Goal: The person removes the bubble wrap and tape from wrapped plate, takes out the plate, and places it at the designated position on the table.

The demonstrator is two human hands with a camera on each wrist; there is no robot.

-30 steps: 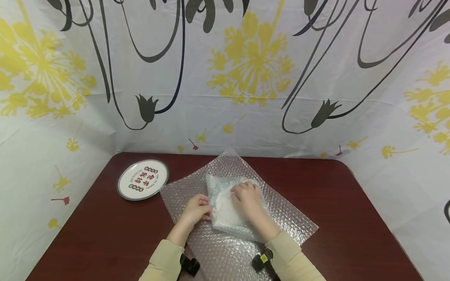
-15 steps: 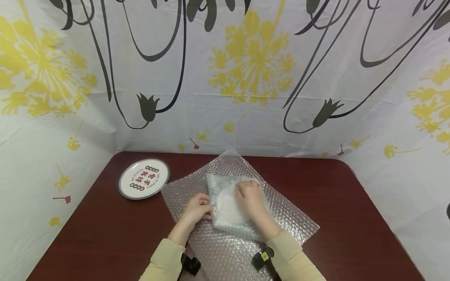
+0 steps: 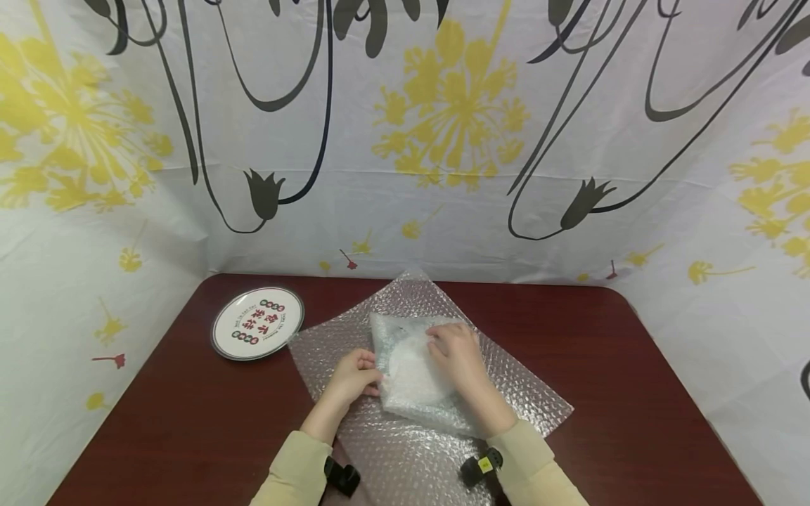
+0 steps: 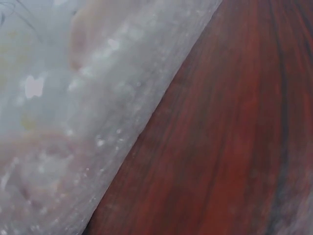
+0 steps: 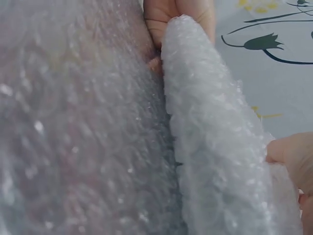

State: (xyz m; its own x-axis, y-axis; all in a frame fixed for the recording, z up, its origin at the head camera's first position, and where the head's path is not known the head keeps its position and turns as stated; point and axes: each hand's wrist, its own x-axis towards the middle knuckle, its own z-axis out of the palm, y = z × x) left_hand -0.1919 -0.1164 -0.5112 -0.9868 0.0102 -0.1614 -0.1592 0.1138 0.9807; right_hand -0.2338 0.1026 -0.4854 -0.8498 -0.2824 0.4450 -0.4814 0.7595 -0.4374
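Note:
A squarish packet of bubble wrap (image 3: 411, 393) with a pale round shape showing through lies on a larger bubble wrap sheet (image 3: 411, 457). My left hand (image 3: 350, 377) grips the packet's left edge, thumb against the top side. My right hand (image 3: 460, 350) rests over the packet's upper right part, with its index finger and thumb apart. In the right wrist view the packet (image 5: 215, 132) is seen edge-on, with the left hand (image 5: 190, 12) at one end and the right hand (image 5: 296, 159) on its upper side. Bubble wrap (image 4: 107, 127) blurs much of the left wrist view.
A white round plate (image 3: 228, 327) with red lettering lies at the table's back left, close to the sheet's left corner. The dark red table (image 3: 620, 393) ends at the back against a flower-printed cloth (image 3: 354, 140).
The right hand has shifted slightly right on the packet, and its forearm has moved right too. The left hand, packet and sheet stay put.

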